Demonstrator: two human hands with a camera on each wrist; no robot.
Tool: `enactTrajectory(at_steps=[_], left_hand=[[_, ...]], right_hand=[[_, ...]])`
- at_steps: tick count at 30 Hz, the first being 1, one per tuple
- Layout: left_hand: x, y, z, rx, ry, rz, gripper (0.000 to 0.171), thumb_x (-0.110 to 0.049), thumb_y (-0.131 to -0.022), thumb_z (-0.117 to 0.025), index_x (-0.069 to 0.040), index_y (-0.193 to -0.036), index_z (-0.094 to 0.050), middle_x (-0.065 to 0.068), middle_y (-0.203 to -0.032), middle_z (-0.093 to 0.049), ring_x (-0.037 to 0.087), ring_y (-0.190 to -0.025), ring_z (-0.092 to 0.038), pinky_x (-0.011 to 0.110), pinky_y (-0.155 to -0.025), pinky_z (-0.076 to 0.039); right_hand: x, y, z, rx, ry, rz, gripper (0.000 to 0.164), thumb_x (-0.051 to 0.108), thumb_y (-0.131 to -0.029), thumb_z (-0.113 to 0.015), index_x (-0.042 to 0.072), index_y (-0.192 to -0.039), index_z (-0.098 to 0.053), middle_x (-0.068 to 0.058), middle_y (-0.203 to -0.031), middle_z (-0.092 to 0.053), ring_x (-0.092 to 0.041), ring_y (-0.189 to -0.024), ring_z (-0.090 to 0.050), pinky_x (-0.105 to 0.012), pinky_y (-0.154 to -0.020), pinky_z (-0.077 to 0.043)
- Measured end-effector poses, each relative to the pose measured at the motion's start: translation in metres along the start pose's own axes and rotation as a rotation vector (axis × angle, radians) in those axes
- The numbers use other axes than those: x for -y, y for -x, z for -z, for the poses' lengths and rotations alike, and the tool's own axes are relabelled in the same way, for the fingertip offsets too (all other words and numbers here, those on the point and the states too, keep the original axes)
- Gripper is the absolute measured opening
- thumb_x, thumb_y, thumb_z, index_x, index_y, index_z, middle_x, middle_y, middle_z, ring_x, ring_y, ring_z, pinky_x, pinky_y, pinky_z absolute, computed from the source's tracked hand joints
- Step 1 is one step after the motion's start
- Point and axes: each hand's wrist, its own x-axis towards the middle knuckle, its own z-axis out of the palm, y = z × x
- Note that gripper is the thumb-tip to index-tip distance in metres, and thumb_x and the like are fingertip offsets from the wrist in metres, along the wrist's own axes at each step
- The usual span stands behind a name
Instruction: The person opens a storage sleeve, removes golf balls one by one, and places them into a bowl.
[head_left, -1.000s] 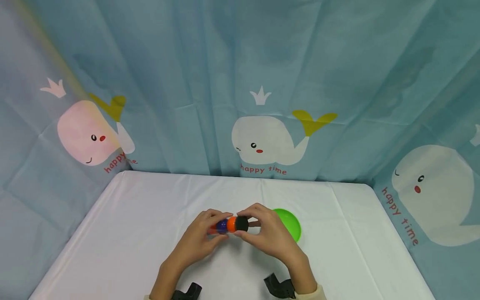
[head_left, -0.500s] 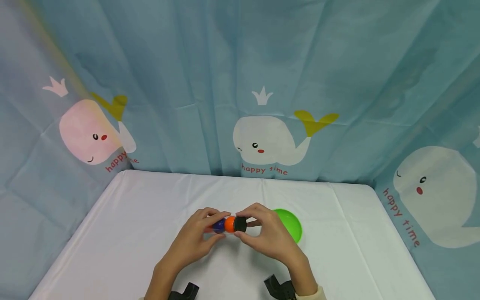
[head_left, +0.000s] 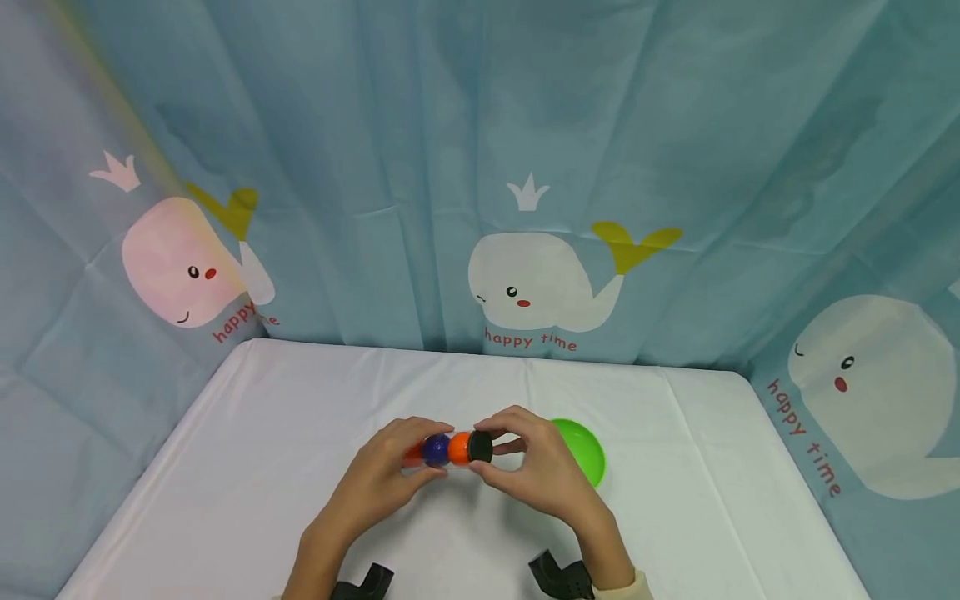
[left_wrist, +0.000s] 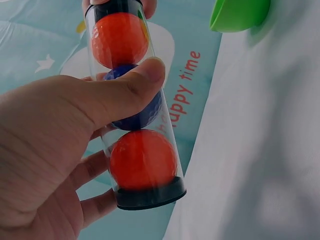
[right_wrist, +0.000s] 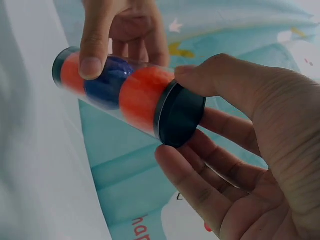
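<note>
A clear tube holds golf balls in a row: an orange ball, a blue ball and another orange ball. It is held lengthwise across the head view, above the table. My left hand grips the tube around its middle, thumb across the blue ball. At the tube's right end my right hand pinches the black cap between thumb and fingers. This cap sits on the tube's end. A black end piece closes the opposite end.
A green bowl stands on the white-covered table, just behind and right of my right hand. Blue curtains with printed whales hang around the table's back and sides.
My left hand has slid a little left along the tube, so more of the blue ball shows. The tube has shifted slightly left, while my right hand stays on the cap.
</note>
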Motion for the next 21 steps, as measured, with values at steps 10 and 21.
enactTrajectory(at_steps=[10, 21], left_hand=[[-0.0018, 0.0058, -0.0031, 0.01, -0.011, -0.025, 0.057, -0.031, -0.085, -0.089, -0.035, -0.139, -0.07, -0.016, -0.129, -0.069, 0.013, -0.123, -0.065, 0.047, -0.103, -0.057], [-0.0015, 0.0023, -0.0034, 0.035, -0.02, -0.07, 0.057, -0.031, -0.087, -0.087, -0.031, -0.141, -0.068, -0.013, -0.133, -0.07, 0.016, -0.124, -0.066, 0.048, -0.104, -0.057]], right_hand=[[-0.0008, 0.0018, 0.0009, 0.008, -0.026, -0.03, 0.037, 0.012, -0.083, -0.09, 0.015, -0.118, -0.078, 0.003, -0.112, -0.075, -0.014, -0.1, -0.076, -0.031, -0.08, -0.066], [-0.005, 0.0013, 0.0042, 0.012, -0.073, -0.103, 0.036, 0.011, -0.082, -0.09, 0.014, -0.116, -0.079, -0.001, -0.111, -0.076, -0.017, -0.099, -0.076, -0.037, -0.082, -0.067]])
